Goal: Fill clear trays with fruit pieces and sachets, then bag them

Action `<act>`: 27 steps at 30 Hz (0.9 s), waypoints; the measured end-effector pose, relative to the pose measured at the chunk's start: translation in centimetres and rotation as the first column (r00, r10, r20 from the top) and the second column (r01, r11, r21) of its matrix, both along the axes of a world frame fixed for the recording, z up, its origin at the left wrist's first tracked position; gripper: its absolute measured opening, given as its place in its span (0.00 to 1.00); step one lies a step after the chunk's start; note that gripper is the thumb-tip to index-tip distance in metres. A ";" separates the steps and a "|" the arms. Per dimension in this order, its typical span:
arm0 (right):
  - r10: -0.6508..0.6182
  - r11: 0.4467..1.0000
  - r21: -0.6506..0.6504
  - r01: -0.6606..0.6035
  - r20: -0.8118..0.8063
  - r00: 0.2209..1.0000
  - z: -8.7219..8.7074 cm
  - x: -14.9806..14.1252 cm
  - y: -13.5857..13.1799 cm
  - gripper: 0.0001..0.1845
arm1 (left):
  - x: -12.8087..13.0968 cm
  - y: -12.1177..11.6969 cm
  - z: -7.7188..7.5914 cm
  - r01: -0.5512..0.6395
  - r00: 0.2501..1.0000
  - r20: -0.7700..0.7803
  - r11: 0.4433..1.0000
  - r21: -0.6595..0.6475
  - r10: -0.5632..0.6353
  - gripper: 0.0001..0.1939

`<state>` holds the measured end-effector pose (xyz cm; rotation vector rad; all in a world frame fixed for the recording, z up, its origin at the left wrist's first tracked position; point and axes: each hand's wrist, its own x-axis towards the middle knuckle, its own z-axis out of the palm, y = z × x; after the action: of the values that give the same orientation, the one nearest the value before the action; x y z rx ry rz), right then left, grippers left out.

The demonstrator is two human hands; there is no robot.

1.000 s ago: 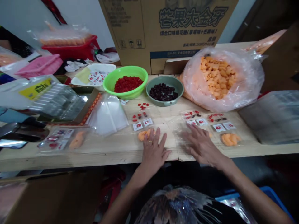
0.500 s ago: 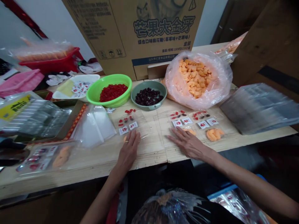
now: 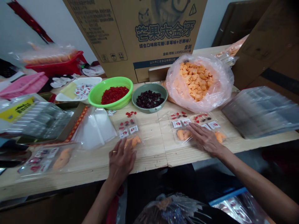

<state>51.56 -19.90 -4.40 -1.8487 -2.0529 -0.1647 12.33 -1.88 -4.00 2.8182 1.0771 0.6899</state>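
Note:
My left hand (image 3: 122,160) rests palm down at the near edge of a clear pack, fingers apart, beside orange candy pieces (image 3: 133,142). In that pack lie small printed sachets (image 3: 123,133) and red and dark pieces (image 3: 127,124). Stretched flat, the fingers of my right hand (image 3: 205,138) lie over the gap between two similar clear packs. Orange pieces (image 3: 183,135) show left of it, and more orange pieces (image 3: 220,137) are partly hidden behind it. Neither hand visibly holds anything.
Behind stand a green bowl (image 3: 129,99) of red pieces, a grey-green bowl (image 3: 149,109) of dark pieces and an open plastic bag (image 3: 173,90) of orange pieces. Clear sleeves (image 3: 93,130) lie left, stacked clear trays (image 3: 261,112) right. A large carton (image 3: 121,34) rises at the back.
My right hand has shifted right, uncovering the orange pieces in the left of its two packs. My left hand has drawn slightly left and nearer, revealing more orange pieces.

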 end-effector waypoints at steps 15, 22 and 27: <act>-0.378 0.924 -0.033 0.381 -0.224 0.898 -0.8 -1.4 1.9 0.32 | 21.4 -4.4 -0.7 0.262 0.964 0.107 0.805 -0.532 -0.243 0.33; -0.507 0.862 -0.118 0.494 -0.240 0.828 0.0 -0.9 3.8 0.28 | 21.5 -4.3 -1.6 0.466 0.862 -0.007 0.798 -0.383 -0.507 0.33; -0.579 0.809 -0.198 0.553 -0.116 0.807 1.2 -0.2 5.4 0.29 | 20.4 -3.9 -2.2 0.509 0.843 -0.023 0.811 -0.289 -0.537 0.28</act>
<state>51.31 -14.46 -3.18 -2.4402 -1.3722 0.0042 32.70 -5.74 -6.21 2.7231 0.3142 0.3096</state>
